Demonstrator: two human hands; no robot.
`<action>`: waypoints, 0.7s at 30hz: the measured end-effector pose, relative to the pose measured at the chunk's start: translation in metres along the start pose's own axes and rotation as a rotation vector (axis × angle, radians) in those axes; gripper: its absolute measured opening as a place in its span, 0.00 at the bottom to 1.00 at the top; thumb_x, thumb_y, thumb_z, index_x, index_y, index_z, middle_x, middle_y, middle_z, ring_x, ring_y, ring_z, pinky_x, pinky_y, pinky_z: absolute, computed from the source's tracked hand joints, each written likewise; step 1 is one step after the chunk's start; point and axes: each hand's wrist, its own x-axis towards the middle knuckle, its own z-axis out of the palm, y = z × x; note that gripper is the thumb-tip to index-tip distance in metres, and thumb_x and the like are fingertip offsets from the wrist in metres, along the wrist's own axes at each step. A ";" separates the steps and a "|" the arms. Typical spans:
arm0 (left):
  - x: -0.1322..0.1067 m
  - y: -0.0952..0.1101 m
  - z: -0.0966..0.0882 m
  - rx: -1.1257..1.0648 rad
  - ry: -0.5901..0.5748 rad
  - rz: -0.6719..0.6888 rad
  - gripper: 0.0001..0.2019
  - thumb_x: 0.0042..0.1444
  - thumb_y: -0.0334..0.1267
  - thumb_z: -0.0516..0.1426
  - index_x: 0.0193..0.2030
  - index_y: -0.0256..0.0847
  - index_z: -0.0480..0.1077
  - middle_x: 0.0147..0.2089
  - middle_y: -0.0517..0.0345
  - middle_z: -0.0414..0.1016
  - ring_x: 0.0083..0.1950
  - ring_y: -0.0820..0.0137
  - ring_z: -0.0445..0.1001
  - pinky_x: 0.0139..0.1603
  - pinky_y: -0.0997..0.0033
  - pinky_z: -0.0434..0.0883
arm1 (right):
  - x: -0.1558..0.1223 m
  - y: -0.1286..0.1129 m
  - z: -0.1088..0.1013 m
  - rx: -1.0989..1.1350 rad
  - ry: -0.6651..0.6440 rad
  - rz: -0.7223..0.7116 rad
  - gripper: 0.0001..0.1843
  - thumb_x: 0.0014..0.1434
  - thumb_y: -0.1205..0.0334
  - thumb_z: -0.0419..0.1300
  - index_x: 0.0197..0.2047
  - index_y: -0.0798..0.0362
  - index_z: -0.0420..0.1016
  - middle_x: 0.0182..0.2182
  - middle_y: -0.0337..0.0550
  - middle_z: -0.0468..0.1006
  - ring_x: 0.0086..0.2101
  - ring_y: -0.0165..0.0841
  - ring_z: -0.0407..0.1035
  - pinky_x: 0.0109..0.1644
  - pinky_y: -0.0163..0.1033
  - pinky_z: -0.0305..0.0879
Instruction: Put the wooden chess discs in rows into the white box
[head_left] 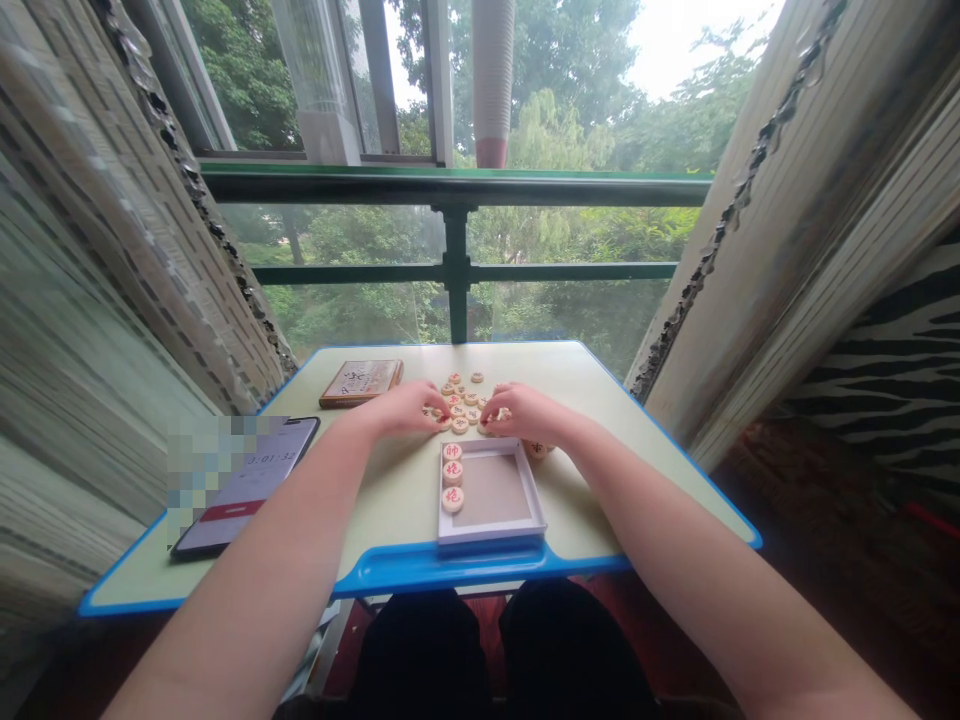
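Observation:
Several round wooden chess pieces [463,396] lie loose in the middle of a pale green table [375,500]. My left hand [409,407] rests on the left side of the pile with its fingers curled onto pieces. My right hand [521,410] sits on the right side, its fingertips pinched at a piece. Just in front of both hands stands a shallow white box [491,490]. Three pieces with red characters [452,475] lie in a column along its left wall.
A smartphone [247,485] showing a timer lies at the table's left front. A flat wooden lid [361,381] lies at the back left. Beyond the blue rim of the table stands a green railing [456,260]. Bamboo blinds hang at both sides.

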 end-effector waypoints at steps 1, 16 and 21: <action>0.000 0.001 0.000 0.002 -0.001 0.002 0.15 0.44 0.41 0.56 0.40 0.43 0.76 0.48 0.54 0.70 0.44 0.63 0.70 0.48 0.71 0.63 | 0.000 0.000 0.000 -0.001 0.004 0.005 0.09 0.50 0.67 0.59 0.35 0.52 0.79 0.33 0.43 0.74 0.36 0.32 0.65 0.40 0.34 0.59; 0.000 0.000 0.000 -0.003 0.037 -0.062 0.19 0.45 0.37 0.53 0.45 0.42 0.73 0.48 0.56 0.73 0.45 0.65 0.71 0.44 0.73 0.67 | 0.002 0.008 0.005 -0.079 0.065 0.043 0.08 0.51 0.63 0.59 0.34 0.51 0.79 0.33 0.43 0.75 0.37 0.33 0.66 0.40 0.34 0.60; -0.001 0.001 -0.001 0.038 0.040 -0.025 0.19 0.44 0.47 0.56 0.41 0.42 0.75 0.48 0.53 0.72 0.44 0.63 0.71 0.45 0.70 0.66 | 0.003 0.014 0.004 -0.084 0.088 0.080 0.09 0.51 0.66 0.57 0.34 0.51 0.78 0.36 0.43 0.76 0.42 0.36 0.66 0.44 0.35 0.60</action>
